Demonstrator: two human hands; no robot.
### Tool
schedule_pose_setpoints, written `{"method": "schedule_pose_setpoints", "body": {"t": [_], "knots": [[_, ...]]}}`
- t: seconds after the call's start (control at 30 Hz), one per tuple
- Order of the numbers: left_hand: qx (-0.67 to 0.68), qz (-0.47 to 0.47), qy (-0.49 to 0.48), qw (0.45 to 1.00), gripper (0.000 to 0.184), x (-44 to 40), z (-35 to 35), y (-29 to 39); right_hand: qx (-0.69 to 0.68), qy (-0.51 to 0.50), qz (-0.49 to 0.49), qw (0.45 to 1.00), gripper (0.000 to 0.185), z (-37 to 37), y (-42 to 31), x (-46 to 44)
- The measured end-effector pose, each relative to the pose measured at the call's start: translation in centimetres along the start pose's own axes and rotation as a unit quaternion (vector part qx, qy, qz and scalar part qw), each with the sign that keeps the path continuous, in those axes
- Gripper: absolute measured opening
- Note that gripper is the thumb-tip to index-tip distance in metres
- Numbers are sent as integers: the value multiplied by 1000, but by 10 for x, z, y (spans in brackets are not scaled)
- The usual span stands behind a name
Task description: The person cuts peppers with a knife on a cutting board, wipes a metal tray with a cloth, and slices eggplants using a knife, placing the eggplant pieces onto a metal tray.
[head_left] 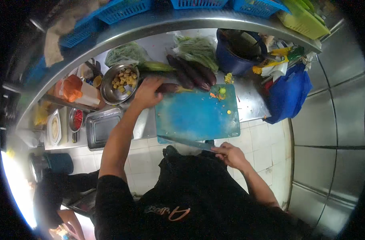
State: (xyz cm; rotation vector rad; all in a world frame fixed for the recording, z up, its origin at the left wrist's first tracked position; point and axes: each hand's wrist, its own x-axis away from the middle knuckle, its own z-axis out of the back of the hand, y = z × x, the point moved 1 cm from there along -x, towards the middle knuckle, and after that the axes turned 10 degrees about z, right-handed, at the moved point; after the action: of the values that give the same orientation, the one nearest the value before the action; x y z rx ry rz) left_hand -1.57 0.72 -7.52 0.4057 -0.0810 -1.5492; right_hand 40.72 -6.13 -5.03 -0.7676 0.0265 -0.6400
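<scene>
In the head view, I see first the steel table, which stretches across under a shelf. At the lower left is another person in dark clothes. On the table, at its near edge, lies the blue board. Behind the board, to the right, stands the dark blue pot. On the left side, well apart from the board, there is the tray, made of metal. Two bags of greens are at the back, one behind the bowl and the other bag just beside the pot. The bowl contains yellowish pieces.

Several aubergines lie together behind the far edge of the board. The single aubergine lies sideways at the far left part of the board, its greenish end to the right. The knife is along the near edge of the board, the tip towards the left; if the blade touches the board, I cannot tell.

The right hand is closed around the handle of the knife. The left hand is at the left end of the single aubergine, but I cannot tell if the fingers grip it. Smallest are the scraps, orange and green, on the far right part of the board.
</scene>
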Motion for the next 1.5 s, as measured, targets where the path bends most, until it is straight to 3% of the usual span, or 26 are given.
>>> {"method": "schedule_pose_setpoints", "body": {"t": [0.07, 0.1, 0.13, 0.2, 0.23, 0.37, 0.53, 0.8, 0.83, 0.93, 1.33, 1.5], "knots": [[35, 0, 20, 999, 48, 16, 1, 12, 4, 52, -72, 996, 30, 5, 14, 9], [39, 3, 12, 999, 49, 26, 4, 25, -39, 128, -59, 989, 30, 3, 34, 23], [42, 9, 5, 999, 49, 36, 4, 38, 12, 212, -47, 976, 29, -1, 52, 37], [23, 16, -47, 999, 50, 51, -18, 67, -84, 286, -92, 950, 28, 18, 58, 55], [14, 19, -74, 997, 50, 54, -30, 77, -70, 273, -93, 955, 28, 26, 49, 54], [26, 9, 22, 999, 42, 58, -33, 104, -33, 194, -70, 978, 25, 27, 16, 19], [45, 32, -4, 998, 39, 63, -35, 88, 16, 94, -8, 995, 24, 1, 6, -16], [57, 53, 56, 995, 31, 62, -39, 95, 82, -66, -130, 986, 23, 32, -22, 8], [60, 50, 61, 995, 31, 62, -40, 94, 134, -52, -83, 986, 21, 26, -19, 10], [59, 52, 59, 995, 33, 60, -40, 94, 120, -56, -81, 988, 21, 29, -28, 9], [63, 38, 52, 996, 34, 59, -46, 92, 69, -72, -123, 987, 22, 20, -18, 14], [48, 58, 25, 997, 37, 66, -47, 95, 45, -19, -82, 995, 27, -28, 29, -51]]}}
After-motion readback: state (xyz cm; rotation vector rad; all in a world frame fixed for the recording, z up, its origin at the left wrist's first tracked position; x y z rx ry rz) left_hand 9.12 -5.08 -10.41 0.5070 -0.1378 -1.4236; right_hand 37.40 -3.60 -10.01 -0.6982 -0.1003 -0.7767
